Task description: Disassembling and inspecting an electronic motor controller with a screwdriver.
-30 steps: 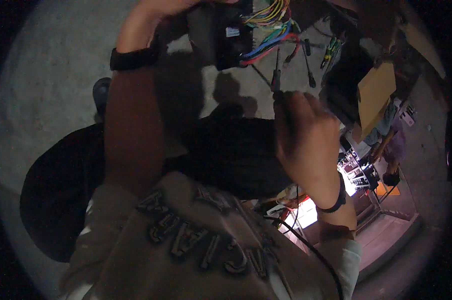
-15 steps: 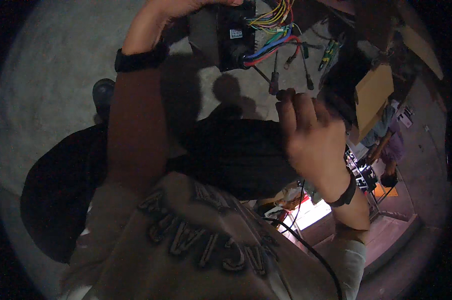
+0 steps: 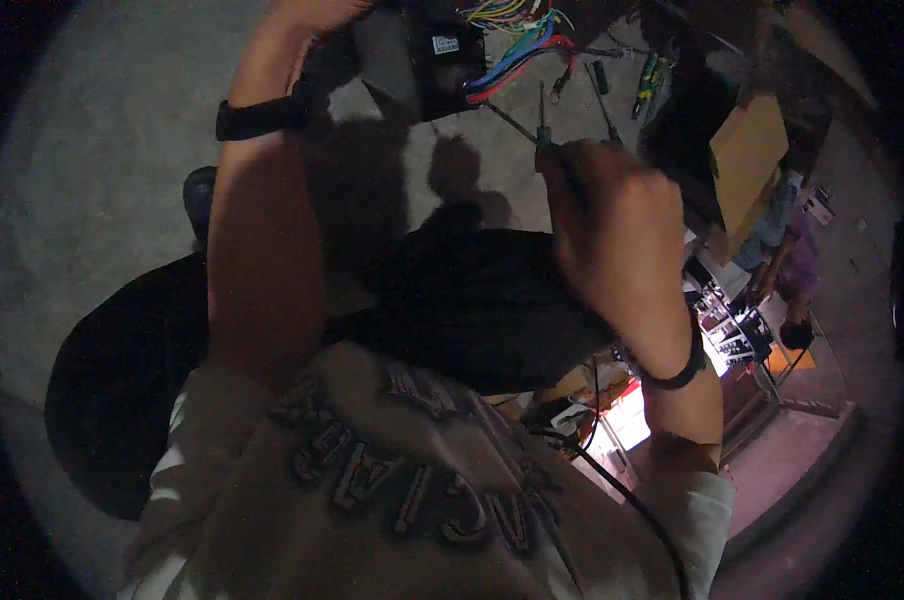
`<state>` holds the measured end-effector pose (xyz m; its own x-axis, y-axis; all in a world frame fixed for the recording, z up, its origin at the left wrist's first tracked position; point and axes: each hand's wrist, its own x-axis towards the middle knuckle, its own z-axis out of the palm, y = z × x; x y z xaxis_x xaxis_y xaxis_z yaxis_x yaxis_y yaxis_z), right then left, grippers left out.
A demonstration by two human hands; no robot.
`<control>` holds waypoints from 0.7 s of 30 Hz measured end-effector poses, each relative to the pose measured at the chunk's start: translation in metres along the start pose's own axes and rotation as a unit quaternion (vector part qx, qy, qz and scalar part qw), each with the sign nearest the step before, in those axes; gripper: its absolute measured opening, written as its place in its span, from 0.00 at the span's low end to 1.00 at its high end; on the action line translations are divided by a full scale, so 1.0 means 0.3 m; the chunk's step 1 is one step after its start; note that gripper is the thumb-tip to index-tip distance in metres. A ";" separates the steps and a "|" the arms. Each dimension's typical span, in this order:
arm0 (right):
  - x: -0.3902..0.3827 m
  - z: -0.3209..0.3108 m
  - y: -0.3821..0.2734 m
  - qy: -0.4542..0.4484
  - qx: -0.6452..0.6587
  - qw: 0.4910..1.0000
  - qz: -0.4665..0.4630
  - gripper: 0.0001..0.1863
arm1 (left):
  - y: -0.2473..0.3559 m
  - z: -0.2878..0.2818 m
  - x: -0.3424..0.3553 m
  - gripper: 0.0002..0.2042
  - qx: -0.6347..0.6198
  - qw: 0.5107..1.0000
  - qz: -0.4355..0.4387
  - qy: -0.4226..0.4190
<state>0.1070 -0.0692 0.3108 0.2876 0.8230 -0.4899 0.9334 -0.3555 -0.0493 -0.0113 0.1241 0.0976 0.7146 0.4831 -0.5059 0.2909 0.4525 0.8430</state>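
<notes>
A black box [image 3: 437, 75] with a white label stands near the upper edge, with coloured wires [image 3: 527, 55] coming out of its right side. My left hand [image 3: 322, 12] is at the upper edge, left of the box; its fingers are mostly cut off by the frame. My right hand [image 3: 622, 215] is closed round the handle of a screwdriver [image 3: 510, 121], whose thin shaft slants up-left to the box's lower right corner. The handle is largely hidden by my fingers, and the tip's exact contact cannot be made out.
Two more screwdrivers, one [image 3: 543, 115] nearest my fingers and another [image 3: 605, 105] to its right, lie on the floor. Green-and-yellow pliers [image 3: 649, 85] lie beyond them. A cardboard piece [image 3: 747, 165] stands at right. Another person [image 3: 797, 260] is at far right.
The view has shifted, so the box and tools sit higher. My right hand has turned, its fingers closing more over the screwdriver handle. More of my left hand is out of frame.
</notes>
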 end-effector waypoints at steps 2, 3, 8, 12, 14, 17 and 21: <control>0.031 -0.011 0.017 -0.014 -0.001 0.998 -0.067 0.08 | 0.012 -0.029 -0.043 0.11 -0.025 0.999 0.013 0.022; 0.035 -0.013 0.027 -0.009 -0.003 0.998 -0.068 0.08 | 0.019 -0.027 -0.047 0.11 -0.024 0.999 0.018 0.023; 0.038 -0.012 0.017 0.013 -0.047 0.993 -0.110 0.10 | -0.065 -0.051 0.007 0.10 -0.082 0.996 0.026 -0.016; 0.022 0.001 0.029 0.006 -0.145 0.971 -0.188 0.11 | -0.064 -0.042 0.020 0.10 -0.072 0.997 0.024 -0.016; 0.013 0.018 0.032 0.020 -0.114 0.977 -0.182 0.10 | -0.053 -0.033 0.013 0.10 -0.031 0.999 0.026 0.006; 0.013 0.010 0.022 0.013 -0.085 0.987 -0.134 0.10 | -0.041 -0.036 0.008 0.10 -0.039 0.999 0.007 0.005; 0.032 0.020 0.026 -0.005 -0.005 0.995 -0.101 0.09 | -0.021 -0.043 -0.030 0.11 -0.038 0.999 0.021 0.010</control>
<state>0.1158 -0.0666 0.3005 0.0929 0.8728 -0.4791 0.9740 -0.1794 -0.1380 -0.0276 0.1266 0.0945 0.7123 0.5165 -0.4752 0.2124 0.4866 0.8474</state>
